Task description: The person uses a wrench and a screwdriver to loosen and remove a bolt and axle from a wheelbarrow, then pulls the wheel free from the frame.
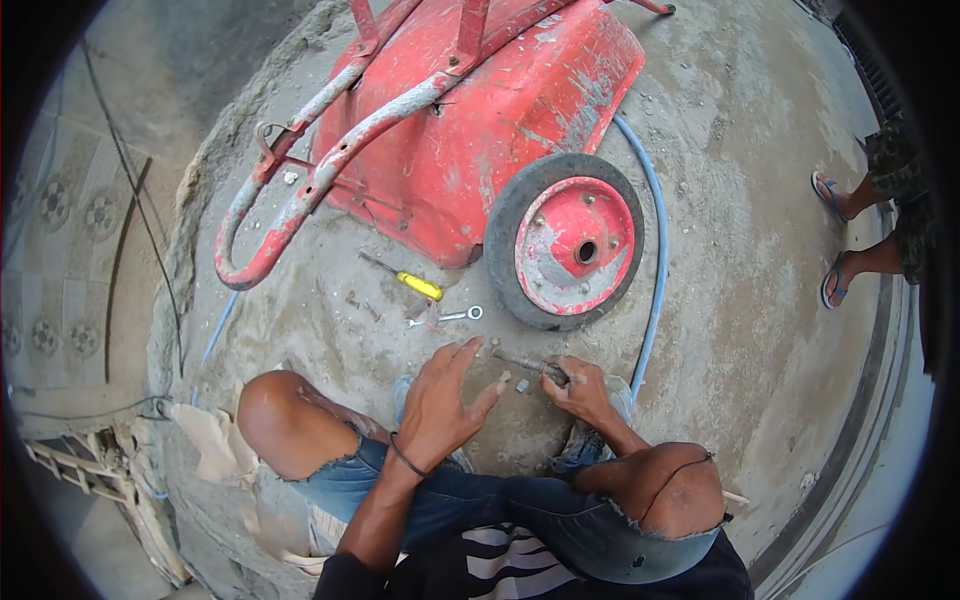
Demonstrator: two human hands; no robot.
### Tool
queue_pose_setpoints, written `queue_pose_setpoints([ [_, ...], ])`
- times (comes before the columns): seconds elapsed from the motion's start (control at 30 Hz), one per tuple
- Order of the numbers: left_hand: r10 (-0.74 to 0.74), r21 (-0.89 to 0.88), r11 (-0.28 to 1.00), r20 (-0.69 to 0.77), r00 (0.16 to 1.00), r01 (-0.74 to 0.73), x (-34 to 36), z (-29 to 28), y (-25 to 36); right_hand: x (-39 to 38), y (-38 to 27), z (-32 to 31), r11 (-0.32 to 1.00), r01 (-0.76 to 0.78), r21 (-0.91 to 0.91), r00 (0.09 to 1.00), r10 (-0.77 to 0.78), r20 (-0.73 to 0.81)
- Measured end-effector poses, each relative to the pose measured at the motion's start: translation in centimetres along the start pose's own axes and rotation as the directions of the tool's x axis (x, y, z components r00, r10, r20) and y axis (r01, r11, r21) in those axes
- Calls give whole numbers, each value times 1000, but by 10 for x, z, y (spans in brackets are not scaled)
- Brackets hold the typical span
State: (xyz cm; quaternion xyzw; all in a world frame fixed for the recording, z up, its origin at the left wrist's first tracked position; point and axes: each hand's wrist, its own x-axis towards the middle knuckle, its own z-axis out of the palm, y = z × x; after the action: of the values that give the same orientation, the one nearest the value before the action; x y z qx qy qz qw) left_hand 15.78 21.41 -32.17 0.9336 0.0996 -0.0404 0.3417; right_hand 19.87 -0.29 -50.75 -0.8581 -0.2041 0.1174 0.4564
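My right hand (pixel 582 392) is closed around the thick end of a dirty metal rod (pixel 518 360), whose thin end points left, low over the concrete. Fingers and thumb spread, my left hand (pixel 445 398) hovers beside that thin end and holds nothing. A small grey piece (pixel 522 385) lies on the ground between my hands; its kind is too small to make out. Just beyond them are a combination wrench (pixel 462 315) and a yellow-handled screwdriver (pixel 418 286). A wheelbarrow wheel (pixel 575 245) with a black tyre and red hub rests on its side, its centre hole showing.
Past the tools, a worn red wheelbarrow (pixel 440 160) lies overturned, its tubular handles (pixel 300 200) reaching left. A blue hose (pixel 655 230) curves around the wheel. At the far right stands another person in sandals (pixel 832 280). Broken concrete edges the left side, beside patterned tiles (pixel 75 230).
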Motion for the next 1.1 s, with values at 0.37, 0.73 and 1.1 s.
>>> queue_pose_setpoints([
  [0.37, -93, 235, 909, -692, 716, 345, -17, -162, -26, 30, -4, 51, 981, 191, -42, 981, -193, -33],
  [0.73, -274, -83, 958, -560, 782, 276, -11, -151, -36, 30, -5, 57, 989, 118, -87, 993, -118, -1],
  [1.1, -241, -109, 970, -502, 831, 216, -15, -154, -31, 20, 17, 51, 976, 134, -169, 990, -125, 61],
])
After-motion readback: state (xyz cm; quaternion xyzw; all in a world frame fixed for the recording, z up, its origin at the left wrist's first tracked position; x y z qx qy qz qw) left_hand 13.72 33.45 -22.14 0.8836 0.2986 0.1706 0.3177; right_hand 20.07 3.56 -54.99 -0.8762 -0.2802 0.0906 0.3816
